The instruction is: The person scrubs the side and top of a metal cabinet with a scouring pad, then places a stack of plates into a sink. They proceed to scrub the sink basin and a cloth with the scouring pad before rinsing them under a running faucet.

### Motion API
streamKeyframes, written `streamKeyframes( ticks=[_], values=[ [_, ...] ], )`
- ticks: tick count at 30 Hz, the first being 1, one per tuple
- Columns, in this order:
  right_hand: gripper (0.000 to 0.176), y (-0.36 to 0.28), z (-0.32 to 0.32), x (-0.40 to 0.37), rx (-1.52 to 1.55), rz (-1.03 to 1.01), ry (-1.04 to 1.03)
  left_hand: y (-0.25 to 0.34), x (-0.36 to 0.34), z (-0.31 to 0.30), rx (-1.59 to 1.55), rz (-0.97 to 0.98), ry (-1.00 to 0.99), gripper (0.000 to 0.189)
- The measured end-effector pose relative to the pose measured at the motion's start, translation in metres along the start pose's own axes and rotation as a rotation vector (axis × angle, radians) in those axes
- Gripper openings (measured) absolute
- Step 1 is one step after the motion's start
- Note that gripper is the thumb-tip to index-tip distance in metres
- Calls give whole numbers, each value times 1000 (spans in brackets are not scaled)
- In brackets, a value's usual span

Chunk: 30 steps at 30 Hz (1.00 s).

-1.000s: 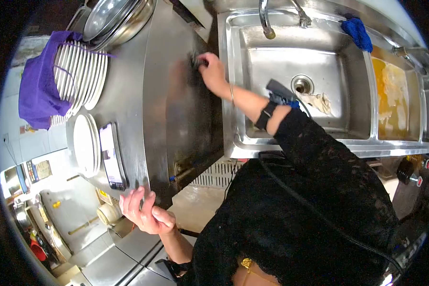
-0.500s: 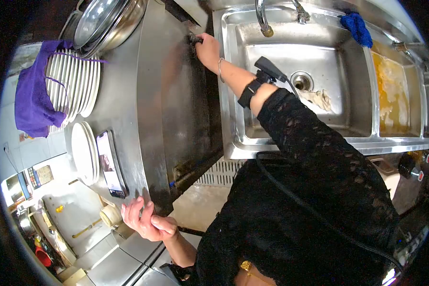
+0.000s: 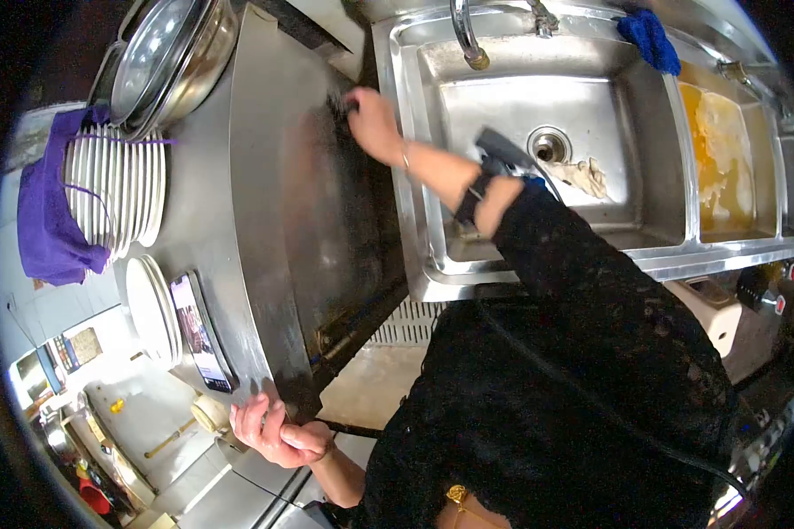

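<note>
My right hand is closed around a dark scouring pad, mostly hidden by the fingers. It presses against the steel side panel of the counter, beside the sink. Dark smudges mark the panel around the pad. My left hand hangs near the counter's front corner, palm up, with loosely bent fingers and nothing in it. Close to it, a lit phone leans by a short stack of white plates on the steel counter.
A steel sink holds a crumpled pale cloth near the drain. Cloudy orange water fills the adjoining basin, with a blue cloth on the divider. Many plates, a purple cloth and metal bowls crowd the counter.
My right hand has slid a short way down the panel towards me with the scouring pad. The view has shifted slightly. My left hand keeps nearly the same pose.
</note>
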State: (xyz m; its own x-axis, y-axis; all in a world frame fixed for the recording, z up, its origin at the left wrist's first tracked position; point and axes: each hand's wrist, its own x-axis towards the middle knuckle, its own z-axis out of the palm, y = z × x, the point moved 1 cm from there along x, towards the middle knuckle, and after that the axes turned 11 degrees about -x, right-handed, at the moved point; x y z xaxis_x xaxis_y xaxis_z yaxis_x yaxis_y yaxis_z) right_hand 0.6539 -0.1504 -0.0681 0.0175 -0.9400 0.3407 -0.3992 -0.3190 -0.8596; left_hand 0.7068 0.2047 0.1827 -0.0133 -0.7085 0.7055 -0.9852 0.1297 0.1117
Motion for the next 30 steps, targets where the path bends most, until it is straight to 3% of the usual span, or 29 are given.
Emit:
streamKeyframes(
  ticks=[3,5,10,12,14,17,19,21,24,26,30],
  values=[
    [23,15,16,46,-135,7,-14,1,1,0,0,-4,-1,25],
    [19,8,14,54,-178,138,-82,1,0,0,7,-10,-2,26],
    [20,-23,-25,-41,100,24,-101,3,1,2,8,7,-5,25],
    [23,-45,-48,-88,217,45,-322,1,0,2,-21,11,-2,25],
    [25,-68,-69,-99,387,76,-390,0,-1,0,-14,-13,-9,25],
    [22,-59,-41,-49,376,-49,-62,1,-1,0,-1,-29,-13,25],
    [22,-39,-12,2,258,-14,100,3,0,2,3,-37,-10,25],
    [21,-24,4,40,184,59,130,4,2,4,22,-46,27,25],
    [25,-24,-1,44,166,173,33,4,1,4,28,-52,36,25],
    [25,-41,-15,11,237,74,64,2,0,4,18,-41,40,25],
    [24,-79,-68,-94,453,-81,-301,2,-1,5,-4,-51,35,26]
  ],
)
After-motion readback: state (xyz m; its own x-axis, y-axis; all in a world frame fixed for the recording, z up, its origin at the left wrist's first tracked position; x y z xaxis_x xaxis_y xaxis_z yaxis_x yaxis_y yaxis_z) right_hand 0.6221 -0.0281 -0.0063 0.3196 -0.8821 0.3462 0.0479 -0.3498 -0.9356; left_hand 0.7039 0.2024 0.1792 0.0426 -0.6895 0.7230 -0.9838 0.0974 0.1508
